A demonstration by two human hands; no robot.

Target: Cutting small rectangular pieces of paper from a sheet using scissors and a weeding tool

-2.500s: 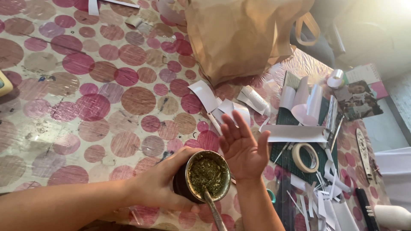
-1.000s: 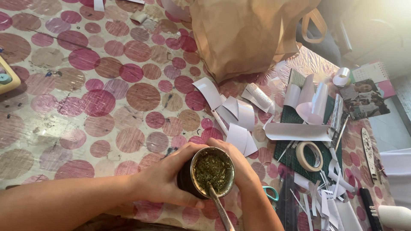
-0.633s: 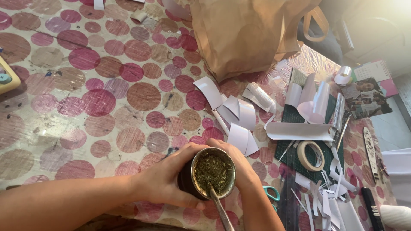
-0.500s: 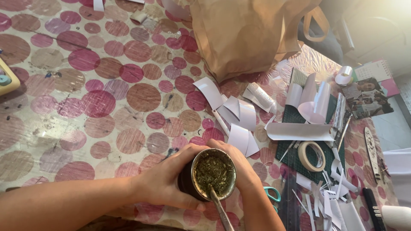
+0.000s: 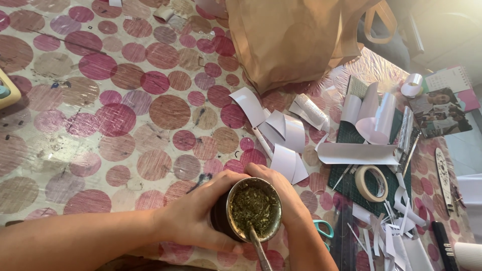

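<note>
Between both hands sits a round cup (image 5: 253,210) with a metal rim, full of green chopped herb, low near the frame's bottom edge. Left hand (image 5: 198,213) wraps the cup's left side, fingers curled round its dark wall, thumb under the rim. Right hand (image 5: 283,193) cups the right and far side, fingers closed against the rim. Both hands clamped on the cup, touching it all round. Metal straw (image 5: 258,248) sticks out of the herb, leaning toward the person, between the two wrists.

Under the hands: bench (image 5: 100,125) with a cover of pink and brown circles. Just beyond the right hand lie curled white paper strips (image 5: 281,133), some overlapping. Further past them, well beyond the hands, stands a brown paper bag (image 5: 296,40). Right of the right hand: green cutting mat (image 5: 351,180) with a roll of tape (image 5: 371,183) on it, near but not touching the hand. A long white strip (image 5: 356,154) lies across the mat just beyond the tape. Teal scissors handle (image 5: 324,230) shows just beside the right wrist, partly hidden. More thin paper scraps (image 5: 396,236) right of the scissors. Far right of the hands: a photo print (image 5: 439,113) and a second small tape roll (image 5: 412,85). Far left of the left hand, a yellow object (image 5: 6,90) at the frame edge, cut off, cannot tell what.
</note>
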